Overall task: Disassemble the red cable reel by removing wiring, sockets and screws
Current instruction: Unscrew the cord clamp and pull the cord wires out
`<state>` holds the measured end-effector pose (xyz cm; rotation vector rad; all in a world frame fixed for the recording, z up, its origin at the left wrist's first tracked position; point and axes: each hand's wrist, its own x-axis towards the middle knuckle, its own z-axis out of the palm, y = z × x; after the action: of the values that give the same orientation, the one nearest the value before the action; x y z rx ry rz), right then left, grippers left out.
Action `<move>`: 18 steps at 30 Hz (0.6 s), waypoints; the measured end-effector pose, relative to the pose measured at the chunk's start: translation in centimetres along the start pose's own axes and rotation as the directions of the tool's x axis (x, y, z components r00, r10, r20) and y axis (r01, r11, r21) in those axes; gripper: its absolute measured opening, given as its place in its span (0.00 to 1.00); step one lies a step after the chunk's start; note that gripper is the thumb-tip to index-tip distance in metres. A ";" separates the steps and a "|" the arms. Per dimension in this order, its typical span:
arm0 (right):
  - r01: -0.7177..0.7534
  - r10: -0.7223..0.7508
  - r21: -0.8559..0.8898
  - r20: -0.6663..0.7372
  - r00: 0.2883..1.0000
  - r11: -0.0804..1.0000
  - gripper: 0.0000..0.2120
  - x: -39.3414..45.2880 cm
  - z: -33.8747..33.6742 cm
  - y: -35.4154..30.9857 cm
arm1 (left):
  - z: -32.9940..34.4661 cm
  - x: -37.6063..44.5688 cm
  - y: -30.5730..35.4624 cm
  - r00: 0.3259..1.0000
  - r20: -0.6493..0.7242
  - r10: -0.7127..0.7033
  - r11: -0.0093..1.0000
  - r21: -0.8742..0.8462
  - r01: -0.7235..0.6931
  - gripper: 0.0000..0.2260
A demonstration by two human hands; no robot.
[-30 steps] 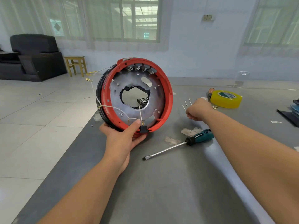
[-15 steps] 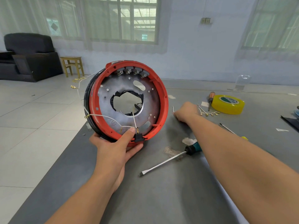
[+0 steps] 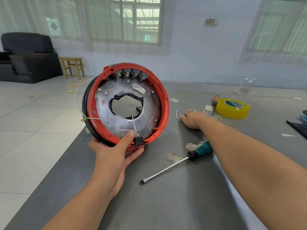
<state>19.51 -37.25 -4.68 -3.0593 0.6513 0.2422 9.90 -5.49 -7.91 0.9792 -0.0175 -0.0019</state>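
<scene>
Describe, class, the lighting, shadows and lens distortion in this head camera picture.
Head view: daylight from the windows lights the room; the right forearm casts a soft shadow on the grey table; wide-angle bending curves the table's edges; the red cable reel is sharp, the far wall hazy.

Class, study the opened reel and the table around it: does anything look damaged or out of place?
Yes. The reel has a torn, jagged black edge around its centre opening, and loose white wires trail over its rim. On the table, whitish scraps lie by the screwdriver.
</scene>
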 end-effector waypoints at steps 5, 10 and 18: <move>-0.067 0.067 0.023 -0.025 0.997 0.998 0.34 -0.3 -0.2 1.0 | 0.0 0.0 0.0 1.000 -0.006 -0.014 1.000 -0.013 0.013 0.28; -0.072 0.073 0.024 -0.046 0.996 0.997 0.32 -0.7 -0.7 1.7 | -0.1 0.0 0.0 1.000 -0.006 -0.021 1.000 -0.014 0.021 0.27; 0.197 -0.196 0.018 -0.028 0.980 0.980 0.27 -2.5 -0.2 -2.2 | -0.1 -0.1 0.1 1.000 0.008 -0.026 1.000 -0.009 0.026 0.26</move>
<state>18.17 -34.29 -4.21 -3.0817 0.3456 0.1919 9.84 -5.37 -7.84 0.9705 -0.0124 -0.0298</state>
